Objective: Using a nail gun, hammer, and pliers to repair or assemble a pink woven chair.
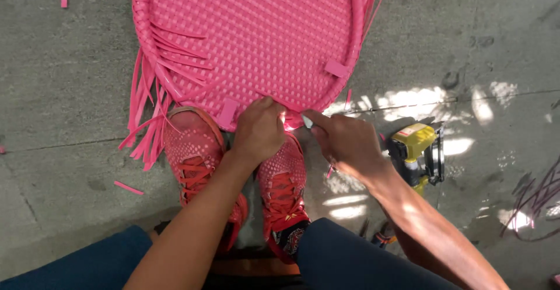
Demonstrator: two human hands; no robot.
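Loose pink strips (pixel 143 129) fringe the left edge of the pink woven panel (pixel 251 33), which lies flat on the concrete floor (pixel 64 167). At its near rim, above red shoes (pixel 195 156), the left hand (pixel 258 131) closes on the weave; the right hand (pixel 344 143) pinches a strip end beside it. A yellow staple gun (pixel 417 150) lies rightward.

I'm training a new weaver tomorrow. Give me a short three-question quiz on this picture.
1. True or false: both hands are at the near rim of the pink woven panel.
2. Which hand is nearer the yellow tool on the floor: left hand or right hand?
3. What hangs loose from the panel's left edge: A) pink strips, B) blue rope, C) metal wire?

Key: 1 true; 2 right hand; 3 A.
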